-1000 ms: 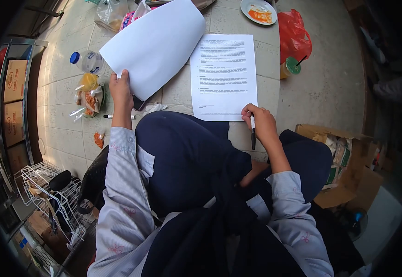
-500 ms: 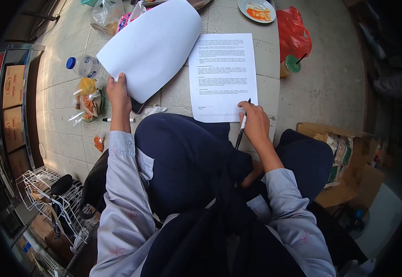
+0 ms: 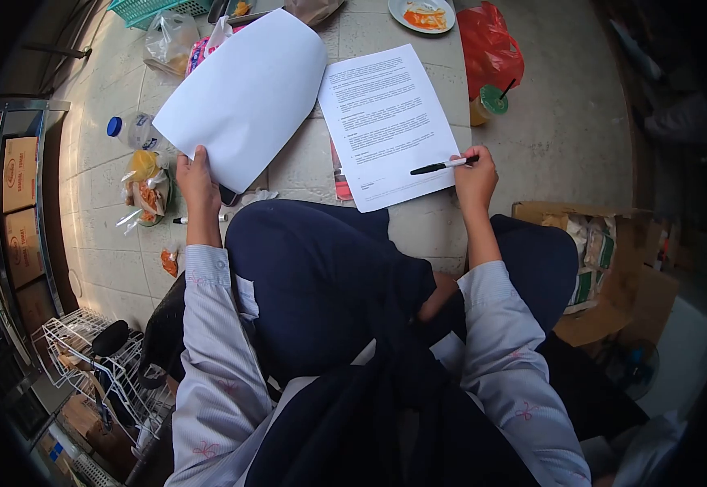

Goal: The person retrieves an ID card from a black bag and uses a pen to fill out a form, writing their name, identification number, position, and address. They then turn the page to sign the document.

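My left hand [image 3: 199, 187] pinches the lower left corner of a white sheet of paper [image 3: 248, 93], raised at a slant with its blank side showing. In my right hand [image 3: 477, 180] is a black and white pen [image 3: 434, 167], lying crosswise with its black end pointing left. The fingers of that hand are at the lower right edge of a printed sheet [image 3: 390, 109], which lies tilted on the table [image 3: 296, 162]. A strip of something red and pink [image 3: 340, 174] peeks out from under the printed sheet's left edge.
Left of the blank sheet are a blue-capped bottle [image 3: 134, 130], bagged food [image 3: 149, 195] and a marker [image 3: 195, 219]. A plate with orange sauce [image 3: 422, 15], a red plastic bag [image 3: 487, 49] and a green-lidded cup [image 3: 491, 101] stand at the far right. An open carton [image 3: 625, 304] is by my right knee.
My right hand has moved from the printed sheet's bottom edge to its right edge, and the pen now points left. The printed sheet has turned, uncovering the red and pink strip.
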{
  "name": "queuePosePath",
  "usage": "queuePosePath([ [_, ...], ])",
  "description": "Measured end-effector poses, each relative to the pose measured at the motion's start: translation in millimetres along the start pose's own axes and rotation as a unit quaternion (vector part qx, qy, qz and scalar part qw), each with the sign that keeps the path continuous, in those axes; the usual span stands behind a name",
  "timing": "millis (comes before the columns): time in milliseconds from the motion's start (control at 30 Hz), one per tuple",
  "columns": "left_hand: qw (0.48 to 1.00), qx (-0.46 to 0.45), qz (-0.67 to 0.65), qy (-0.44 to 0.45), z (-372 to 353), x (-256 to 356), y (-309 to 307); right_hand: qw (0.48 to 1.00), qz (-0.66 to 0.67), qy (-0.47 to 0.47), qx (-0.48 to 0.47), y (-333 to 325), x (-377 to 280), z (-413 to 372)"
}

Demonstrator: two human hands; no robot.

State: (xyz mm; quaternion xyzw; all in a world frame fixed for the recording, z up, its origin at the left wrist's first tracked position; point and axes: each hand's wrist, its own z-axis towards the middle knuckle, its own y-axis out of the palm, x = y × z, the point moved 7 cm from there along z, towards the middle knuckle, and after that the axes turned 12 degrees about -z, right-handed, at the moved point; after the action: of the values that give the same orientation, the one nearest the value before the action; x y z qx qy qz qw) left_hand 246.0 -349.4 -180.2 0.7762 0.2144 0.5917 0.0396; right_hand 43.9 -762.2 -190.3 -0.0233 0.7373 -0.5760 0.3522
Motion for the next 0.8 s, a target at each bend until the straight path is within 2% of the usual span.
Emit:
queuePosePath([
  [800,0.999,-0.014,0.003,0.031,-14.6,6.5,1.7,0.998,0.026,-0.019,0.047,-14.3,-7.6,-8.9],
])
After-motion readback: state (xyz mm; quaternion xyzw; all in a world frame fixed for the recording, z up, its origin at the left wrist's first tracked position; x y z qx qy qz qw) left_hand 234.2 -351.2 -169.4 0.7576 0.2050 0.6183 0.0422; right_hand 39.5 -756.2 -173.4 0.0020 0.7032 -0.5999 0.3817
